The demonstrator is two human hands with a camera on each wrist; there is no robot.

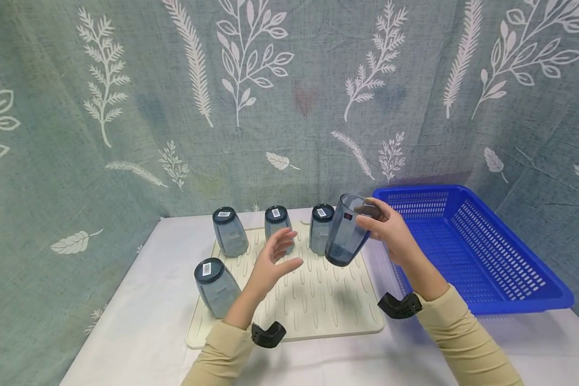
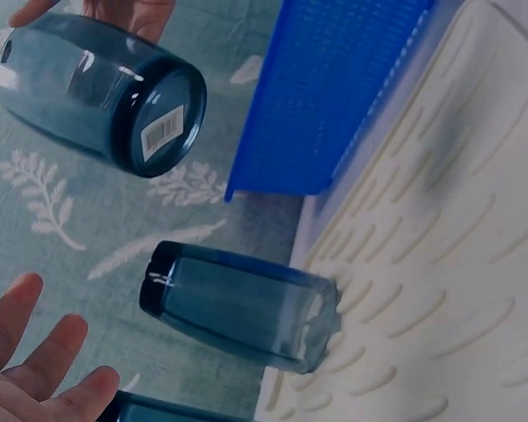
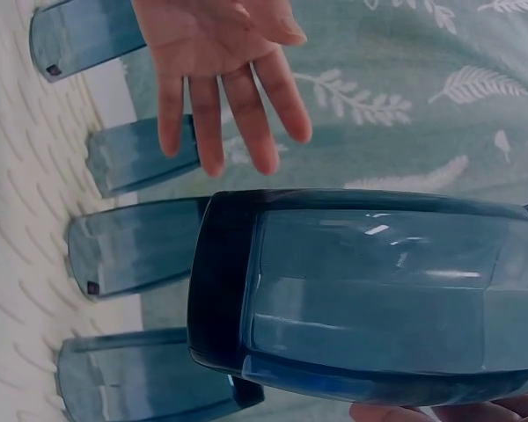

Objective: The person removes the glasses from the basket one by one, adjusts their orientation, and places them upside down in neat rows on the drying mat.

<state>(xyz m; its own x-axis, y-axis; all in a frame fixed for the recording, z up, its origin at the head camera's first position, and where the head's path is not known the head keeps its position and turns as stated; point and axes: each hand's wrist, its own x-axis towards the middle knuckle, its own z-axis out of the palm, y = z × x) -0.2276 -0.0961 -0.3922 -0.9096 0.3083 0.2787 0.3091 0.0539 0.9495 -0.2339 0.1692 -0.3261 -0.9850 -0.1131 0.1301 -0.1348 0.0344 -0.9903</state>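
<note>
My right hand [image 1: 388,225] grips a blue-tinted drinking glass [image 1: 346,236] near its rim. The glass is tilted, mouth up, above the right part of a cream ridged drying mat [image 1: 313,300]. In the left wrist view the base of this glass [image 2: 163,132] shows a barcode sticker. Fingers spread and holding nothing, my left hand [image 1: 272,264] hovers over the mat. Upside down on the mat stand several matching glasses: one front left [image 1: 217,287], one back left [image 1: 230,233], one back middle [image 1: 276,217] partly behind my left hand, and one back right [image 1: 320,230].
A blue perforated plastic basket [image 1: 463,305] stands to the right of the mat. White cloth [image 1: 140,321] covers the table. A green leaf-patterned curtain [image 1: 289,150] hangs behind and at both sides.
</note>
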